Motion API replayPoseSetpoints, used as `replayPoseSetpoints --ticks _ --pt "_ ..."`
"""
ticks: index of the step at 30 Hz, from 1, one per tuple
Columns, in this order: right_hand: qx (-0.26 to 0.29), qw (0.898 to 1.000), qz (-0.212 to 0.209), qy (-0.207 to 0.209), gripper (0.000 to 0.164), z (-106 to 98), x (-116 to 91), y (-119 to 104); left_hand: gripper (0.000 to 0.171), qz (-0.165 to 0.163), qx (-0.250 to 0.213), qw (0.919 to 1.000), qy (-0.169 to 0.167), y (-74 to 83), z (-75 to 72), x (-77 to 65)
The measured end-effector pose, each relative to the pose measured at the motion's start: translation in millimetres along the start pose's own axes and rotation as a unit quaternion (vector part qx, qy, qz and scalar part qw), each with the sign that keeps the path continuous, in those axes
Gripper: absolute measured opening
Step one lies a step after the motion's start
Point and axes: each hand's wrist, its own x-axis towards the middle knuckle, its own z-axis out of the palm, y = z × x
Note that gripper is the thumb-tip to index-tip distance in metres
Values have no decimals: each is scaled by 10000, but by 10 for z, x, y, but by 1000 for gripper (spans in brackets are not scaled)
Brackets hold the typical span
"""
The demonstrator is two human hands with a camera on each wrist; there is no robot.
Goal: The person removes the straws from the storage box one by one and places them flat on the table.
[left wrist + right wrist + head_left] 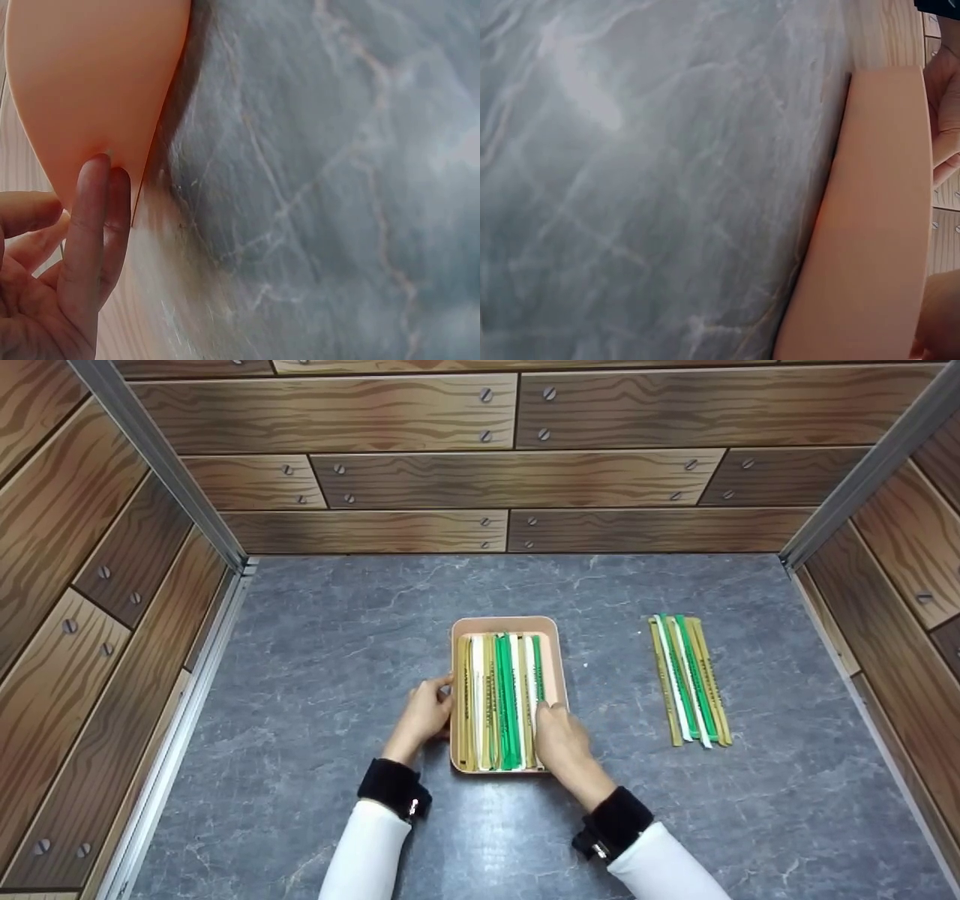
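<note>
A shallow peach-coloured tray (pixel 550 649) stands on the table, filled with a row of long, slim wrapped sticks (pixel 508 697), much like wrapped straws, in gold, white and green with printed lettering. At the tray's left side is my left hand (pixel 428 709); in the left wrist view its fairly straight fingers (pixel 90 202) touch the outer wall. My right hand (pixel 562 739) reaches over the right rim, fingertips at the rightmost sticks. In the right wrist view the tray wall hides most of that hand, so I cannot tell whether it pinches a stick.
A separate group of gold, white and green sticks (pixel 690 682) lies side by side on the grey marbled table (pixel 322 645), right of the tray. Wood-patterned panels (pixel 420 480) enclose the back and both sides, with metal strips (pixel 172 720) along the edges.
</note>
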Motion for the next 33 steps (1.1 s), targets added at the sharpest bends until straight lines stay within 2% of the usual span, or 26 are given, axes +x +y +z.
replayPoseSetpoints --ticks 11,15,21,25,29,33 --pt "-149 9994 -156 276 13 34 7 11 41 189 225 9995 70 -11 -3 2" --pt "-98 9995 -152 249 16 31 6 12 42 168 188 9997 40 -14 0 3" --pt "9 9998 -137 174 22 17 6 27 44 -33 -101 9999 -86 1 -2 -7" --pt "71 9999 -73 80 26 3 5 37 44 -41 -67 9999 -76 -1 5 -3" --pt "376 9992 118 -120 36 -28 8 37 43 -31 -3 10000 -41 -6 9 6" --pt "904 9952 281 -251 51 -74 6 40 44 -116 -116 9998 -72 -6 10 3"
